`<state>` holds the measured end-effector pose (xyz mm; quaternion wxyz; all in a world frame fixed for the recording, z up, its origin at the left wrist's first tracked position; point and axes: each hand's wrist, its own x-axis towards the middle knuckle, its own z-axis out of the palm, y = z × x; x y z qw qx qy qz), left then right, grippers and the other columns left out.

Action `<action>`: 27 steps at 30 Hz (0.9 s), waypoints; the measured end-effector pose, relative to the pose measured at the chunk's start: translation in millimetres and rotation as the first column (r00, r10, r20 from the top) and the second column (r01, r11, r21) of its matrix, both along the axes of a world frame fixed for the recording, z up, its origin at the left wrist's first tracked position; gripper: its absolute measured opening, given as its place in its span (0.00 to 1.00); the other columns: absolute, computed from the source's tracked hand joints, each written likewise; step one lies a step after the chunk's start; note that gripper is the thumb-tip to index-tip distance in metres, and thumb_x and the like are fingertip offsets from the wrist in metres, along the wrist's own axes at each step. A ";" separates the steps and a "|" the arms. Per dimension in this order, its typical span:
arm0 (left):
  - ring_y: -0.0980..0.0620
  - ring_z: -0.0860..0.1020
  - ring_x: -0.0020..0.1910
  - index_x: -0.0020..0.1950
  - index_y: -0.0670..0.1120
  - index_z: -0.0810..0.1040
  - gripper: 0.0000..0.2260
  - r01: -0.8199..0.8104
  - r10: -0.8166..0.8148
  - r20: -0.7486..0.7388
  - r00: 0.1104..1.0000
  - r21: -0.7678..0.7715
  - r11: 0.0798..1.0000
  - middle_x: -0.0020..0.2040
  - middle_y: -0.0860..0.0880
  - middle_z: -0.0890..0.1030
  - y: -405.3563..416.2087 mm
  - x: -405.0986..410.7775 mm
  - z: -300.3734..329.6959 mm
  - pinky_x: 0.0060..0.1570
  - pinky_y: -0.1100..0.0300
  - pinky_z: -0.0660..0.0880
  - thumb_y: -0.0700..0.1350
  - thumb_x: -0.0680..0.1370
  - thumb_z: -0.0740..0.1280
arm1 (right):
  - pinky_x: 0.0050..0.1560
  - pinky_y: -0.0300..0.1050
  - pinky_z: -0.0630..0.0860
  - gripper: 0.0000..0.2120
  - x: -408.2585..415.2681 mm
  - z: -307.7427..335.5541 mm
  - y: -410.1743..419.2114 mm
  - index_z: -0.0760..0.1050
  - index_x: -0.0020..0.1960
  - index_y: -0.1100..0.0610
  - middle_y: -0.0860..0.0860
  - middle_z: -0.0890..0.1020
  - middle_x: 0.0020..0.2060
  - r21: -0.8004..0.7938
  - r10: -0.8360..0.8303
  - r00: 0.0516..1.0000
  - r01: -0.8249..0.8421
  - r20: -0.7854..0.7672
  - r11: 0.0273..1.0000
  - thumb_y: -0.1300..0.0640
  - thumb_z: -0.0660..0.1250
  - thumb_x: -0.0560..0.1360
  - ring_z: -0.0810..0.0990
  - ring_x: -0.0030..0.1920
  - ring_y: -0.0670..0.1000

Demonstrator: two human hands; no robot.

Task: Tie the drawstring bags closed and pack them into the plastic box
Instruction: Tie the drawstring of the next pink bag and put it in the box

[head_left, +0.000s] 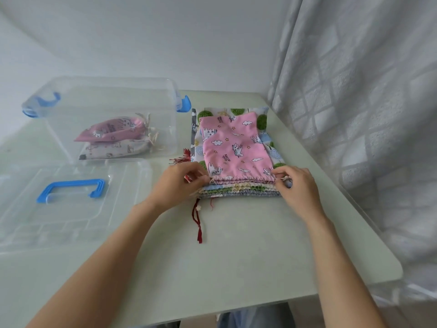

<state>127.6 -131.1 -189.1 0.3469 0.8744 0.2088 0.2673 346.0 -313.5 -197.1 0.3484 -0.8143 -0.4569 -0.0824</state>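
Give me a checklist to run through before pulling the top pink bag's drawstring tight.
1. Left hand pinches the cord at the pink bag's left end: ok.
2. Right hand pinches the cord at the right end: ok.
3. Only the top bag's cord is caught, none from the stack below: cannot tell.
4. Plastic box is open, lid off: ok.
5. Room in the box above the two packed bags: ok.

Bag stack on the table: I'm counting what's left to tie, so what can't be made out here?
Head view only:
- Stack: bag count unclear; pink bag covers it, edges blur.
- Drawstring ends: hidden under left hand and right hand.
- Plastic box: bags beneath the two visible can't be ruled out.
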 end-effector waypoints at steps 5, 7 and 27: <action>0.59 0.77 0.38 0.42 0.45 0.74 0.05 0.117 0.015 0.280 0.960 -0.450 0.886 0.40 0.56 0.82 -5.5 -2.7 10.6 0.40 0.65 0.76 0.44 0.73 0.69 | 0.41 0.40 0.71 0.03 -3.4 3.8 -3.8 0.82 0.45 0.54 0.50 0.84 0.41 0.104 0.014 0.996 -0.005 -0.092 0.995 0.59 0.70 0.73 0.77 0.42 0.51; 0.56 0.79 0.43 0.41 0.44 0.73 0.06 0.173 0.044 0.363 0.931 -0.543 0.821 0.46 0.52 0.83 -6.4 -6.1 15.0 0.44 0.63 0.77 0.44 0.71 0.68 | 0.39 0.30 0.70 0.02 -3.7 5.7 -4.7 0.82 0.44 0.53 0.51 0.83 0.40 0.158 0.044 0.989 -0.021 -0.144 0.987 0.58 0.72 0.72 0.77 0.38 0.45; 0.60 0.72 0.27 0.42 0.43 0.70 0.09 0.046 0.313 0.420 0.852 -0.654 0.755 0.25 0.58 0.70 -12.1 -3.5 23.9 0.51 0.56 0.75 0.43 0.81 0.58 | 0.53 0.40 0.77 0.09 -45.5 52.8 38.9 0.73 0.40 0.54 0.53 0.84 0.46 0.740 0.665 0.402 0.049 -0.629 0.670 0.48 0.68 0.70 0.82 0.52 0.49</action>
